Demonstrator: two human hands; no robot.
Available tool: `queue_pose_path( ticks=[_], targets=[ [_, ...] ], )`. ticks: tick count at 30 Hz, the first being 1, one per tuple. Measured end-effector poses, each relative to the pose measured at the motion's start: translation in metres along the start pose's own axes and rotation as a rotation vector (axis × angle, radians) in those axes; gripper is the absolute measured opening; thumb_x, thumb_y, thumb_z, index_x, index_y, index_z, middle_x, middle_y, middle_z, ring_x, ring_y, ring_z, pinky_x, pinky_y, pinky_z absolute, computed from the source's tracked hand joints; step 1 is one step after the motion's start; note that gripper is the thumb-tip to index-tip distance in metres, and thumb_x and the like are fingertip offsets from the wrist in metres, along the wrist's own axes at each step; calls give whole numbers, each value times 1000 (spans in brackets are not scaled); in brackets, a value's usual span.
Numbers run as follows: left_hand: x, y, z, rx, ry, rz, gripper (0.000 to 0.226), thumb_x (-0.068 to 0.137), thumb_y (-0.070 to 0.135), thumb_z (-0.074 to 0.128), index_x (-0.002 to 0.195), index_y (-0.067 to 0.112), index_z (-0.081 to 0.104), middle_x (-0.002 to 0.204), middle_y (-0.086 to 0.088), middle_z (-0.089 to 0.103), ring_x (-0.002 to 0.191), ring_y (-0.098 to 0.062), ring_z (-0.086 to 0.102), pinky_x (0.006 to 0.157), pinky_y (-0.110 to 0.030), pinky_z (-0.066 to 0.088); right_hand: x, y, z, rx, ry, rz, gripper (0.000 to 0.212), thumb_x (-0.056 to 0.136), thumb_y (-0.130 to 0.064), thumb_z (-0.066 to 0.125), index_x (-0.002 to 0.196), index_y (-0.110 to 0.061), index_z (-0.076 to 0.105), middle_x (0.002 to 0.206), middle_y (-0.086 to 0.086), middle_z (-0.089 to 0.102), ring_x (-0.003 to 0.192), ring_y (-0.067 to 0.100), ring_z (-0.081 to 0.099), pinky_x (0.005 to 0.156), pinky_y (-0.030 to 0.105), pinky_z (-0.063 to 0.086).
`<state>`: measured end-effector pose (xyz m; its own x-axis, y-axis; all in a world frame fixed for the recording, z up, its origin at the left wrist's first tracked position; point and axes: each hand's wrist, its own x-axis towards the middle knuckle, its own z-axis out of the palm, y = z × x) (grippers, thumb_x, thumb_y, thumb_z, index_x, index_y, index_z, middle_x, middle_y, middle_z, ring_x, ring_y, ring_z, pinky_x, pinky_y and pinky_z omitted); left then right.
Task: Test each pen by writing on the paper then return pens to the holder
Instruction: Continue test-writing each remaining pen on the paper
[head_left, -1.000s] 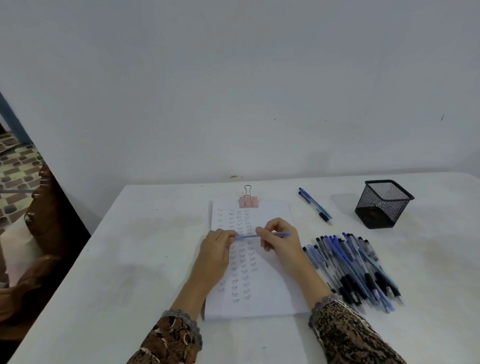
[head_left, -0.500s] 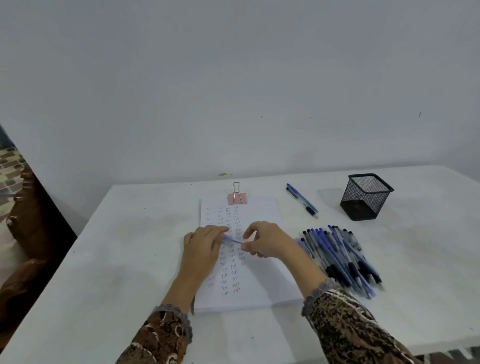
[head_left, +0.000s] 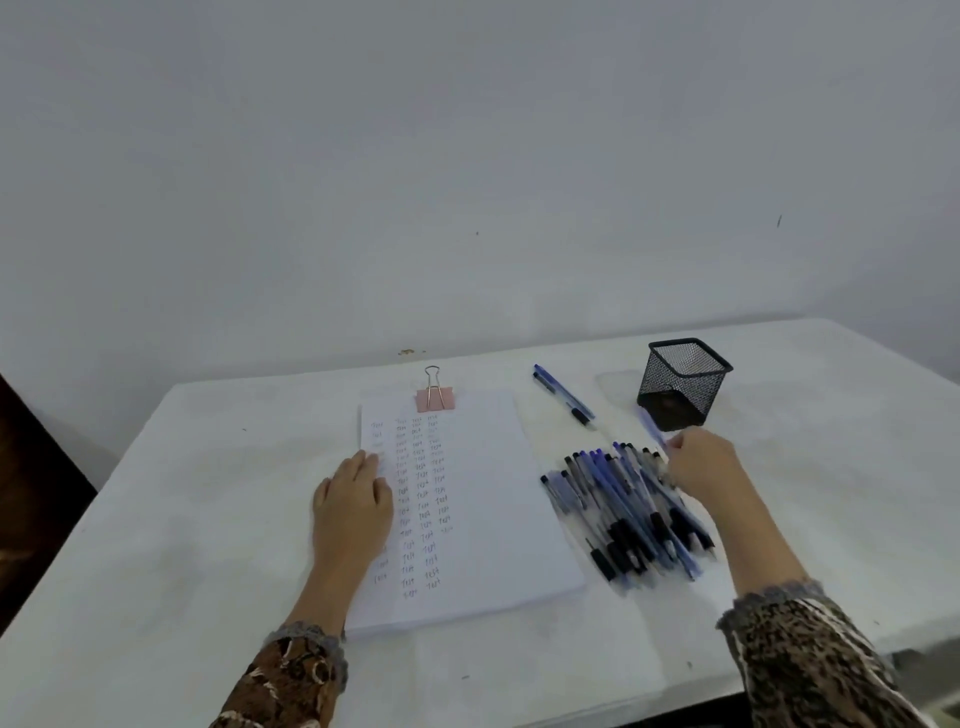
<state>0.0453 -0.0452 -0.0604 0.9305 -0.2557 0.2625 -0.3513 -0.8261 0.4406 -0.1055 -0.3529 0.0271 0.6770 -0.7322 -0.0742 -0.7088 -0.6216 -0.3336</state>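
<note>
A stack of white paper (head_left: 488, 499) with columns of written test words lies in the middle of the table, held at its top by a pink binder clip (head_left: 435, 397). My left hand (head_left: 353, 504) rests flat on the paper's left edge. My right hand (head_left: 701, 467) pinches a blue pen (head_left: 652, 428), blurred, just in front of the black mesh pen holder (head_left: 683, 382). A pile of several blue and black pens (head_left: 623, 514) lies right of the paper, under my right hand. Two more pens (head_left: 563, 395) lie apart between the paper and the holder.
The white table (head_left: 208, 493) ends at a wall behind and drops off at the left and at the front right corner. A dark brown object (head_left: 31, 499) stands beside the table's left edge.
My right hand carried the blue pen from over the paper to the right, up to the holder. My left hand let go of the pen and settled flat on the paper.
</note>
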Motion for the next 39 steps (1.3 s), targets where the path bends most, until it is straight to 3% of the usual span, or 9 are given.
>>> queue_pose_path(
  ticks=[6,13,16,18,21,26,31,39],
  targets=[
    [0,0,0,-11,14,11,40,93,13,42,132,5,49,140,-9,46,129,-22,43,110,-40,27,14,36,13,-171,-150,85,29,95,-14,44,116,0,58,117,17,62,107,31,59,87,31,47],
    [0,0,-2,-16,17,9,41,95,15,40,134,8,47,143,-7,43,133,-19,38,112,-36,22,25,39,18,-168,-124,64,31,95,-21,44,108,0,63,108,19,65,98,31,62,82,34,52],
    [0,0,-2,-22,19,6,40,95,15,40,134,8,47,143,-6,43,133,-19,38,112,-36,22,27,37,21,-137,-77,43,40,98,-33,36,91,-2,60,95,18,63,92,31,60,78,31,47],
    [0,0,-1,-25,20,5,40,94,15,40,133,8,48,142,-7,43,132,-19,38,112,-37,22,29,33,23,-102,-40,27,42,98,-39,34,79,-5,50,88,16,53,89,31,57,75,31,42],
    [0,0,-1,-27,22,2,40,94,14,41,133,7,48,142,-7,44,133,-19,38,111,-37,22,27,9,18,-81,-10,5,12,91,-19,46,91,-7,51,99,17,52,96,32,54,81,34,43],
    [0,0,-1,-33,13,-3,42,95,16,39,135,9,46,145,-5,41,134,-18,35,113,-36,20,39,-54,20,-60,-42,-178,32,90,-10,45,117,2,57,117,19,59,105,35,57,88,36,47],
    [0,-1,-1,-37,8,-3,42,95,19,38,135,10,46,145,-5,41,135,-18,35,114,-36,19,61,-81,45,-211,-139,-331,39,93,-1,34,130,0,48,134,19,47,122,33,47,100,34,39],
    [-2,1,-3,-37,22,0,42,96,18,38,137,10,43,146,-4,39,136,-15,33,114,-33,17,75,-79,63,-324,93,-325,31,96,-11,44,126,-5,46,121,14,55,114,28,51,91,34,45]
  ],
)
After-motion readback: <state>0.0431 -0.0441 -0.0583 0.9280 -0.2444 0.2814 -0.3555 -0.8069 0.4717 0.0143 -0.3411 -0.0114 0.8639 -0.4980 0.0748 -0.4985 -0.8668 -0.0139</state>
